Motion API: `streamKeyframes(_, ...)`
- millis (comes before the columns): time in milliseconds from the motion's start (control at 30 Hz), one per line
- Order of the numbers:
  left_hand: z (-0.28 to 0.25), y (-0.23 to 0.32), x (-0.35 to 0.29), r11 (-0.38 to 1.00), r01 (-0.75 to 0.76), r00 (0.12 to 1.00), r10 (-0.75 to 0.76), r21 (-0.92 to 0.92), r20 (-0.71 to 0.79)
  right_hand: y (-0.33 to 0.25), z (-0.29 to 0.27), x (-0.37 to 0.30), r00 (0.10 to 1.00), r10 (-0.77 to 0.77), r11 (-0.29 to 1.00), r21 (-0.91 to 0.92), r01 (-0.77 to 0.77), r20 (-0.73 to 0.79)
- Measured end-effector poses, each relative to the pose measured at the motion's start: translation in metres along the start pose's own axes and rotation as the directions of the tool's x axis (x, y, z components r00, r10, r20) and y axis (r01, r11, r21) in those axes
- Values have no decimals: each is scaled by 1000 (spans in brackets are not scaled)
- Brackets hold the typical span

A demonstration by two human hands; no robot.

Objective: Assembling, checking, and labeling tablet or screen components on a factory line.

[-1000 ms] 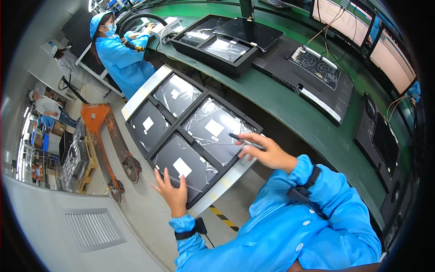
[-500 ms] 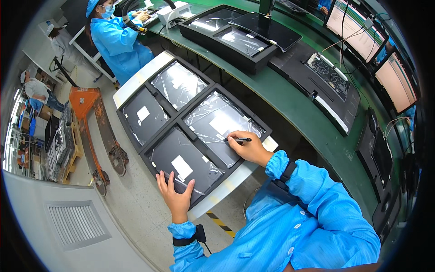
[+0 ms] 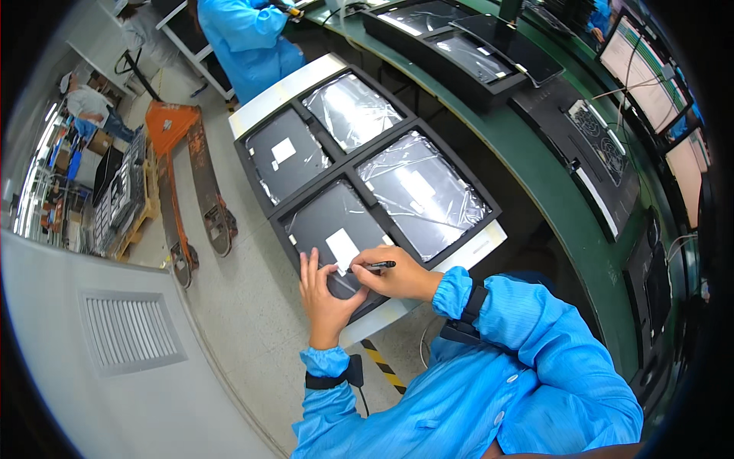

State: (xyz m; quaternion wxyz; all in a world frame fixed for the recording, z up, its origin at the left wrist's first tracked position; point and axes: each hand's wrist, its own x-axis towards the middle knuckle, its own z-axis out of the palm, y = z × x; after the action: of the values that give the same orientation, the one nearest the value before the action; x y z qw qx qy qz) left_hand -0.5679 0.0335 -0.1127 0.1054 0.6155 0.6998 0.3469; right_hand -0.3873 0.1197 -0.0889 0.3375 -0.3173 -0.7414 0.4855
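Observation:
A black foam tray [image 3: 345,164] holds several flat dark panels in clear film, each with white labels. My right hand [image 3: 397,274] grips a black pen [image 3: 378,265] over the near-left panel [image 3: 317,218]. The pen's tip is at a small white label just below that panel's larger white label [image 3: 342,245]. Close beside it, my left hand [image 3: 327,304] rests with fingers spread on the panel's near edge, its thumb toward the right hand. To the right lies another film-wrapped panel [image 3: 417,191], which neither hand touches.
A green workbench [image 3: 527,183] runs along the right with another black tray [image 3: 436,53], a dark device housing [image 3: 573,145] and monitors [image 3: 642,69]. An orange pallet jack [image 3: 174,126] stands on the floor at left. A co-worker in blue [image 3: 248,46] is at the far end.
My right hand has moved with the pen from the near-right panel to the near-left one, beside my left hand. The view has shifted, so the tray appears farther right and higher.

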Motion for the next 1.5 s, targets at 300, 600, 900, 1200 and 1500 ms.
streamKeyframes(300, -2, -2, 0, 1000, 3, 1000, -3, -24, -1, 7, 11, 4, 997, -81, 983, -165, 82, 10)
streamKeyframes(600, -7, 14, -2, 976, -50, 996, 32, 212, 84, -29, -67, -34, 967, 71, 995, 85, -51, -244)
streamKeyframes(900, -8, 14, 10, 938, -237, 947, 165, 253, 277, 47, -153, -104, 973, -230, 682, -717, 144, -23)
streamKeyframes(1200, 3, 51, 18, 914, -255, 916, 123, 317, 381, 26, -156, -118, 939, -334, 764, -607, 218, -84)
streamKeyframes(1500, 132, 141, 30, 796, -550, 809, 433, 253, 397, -77, -275, -280, 855, -30, 55, -855, -515, -517)
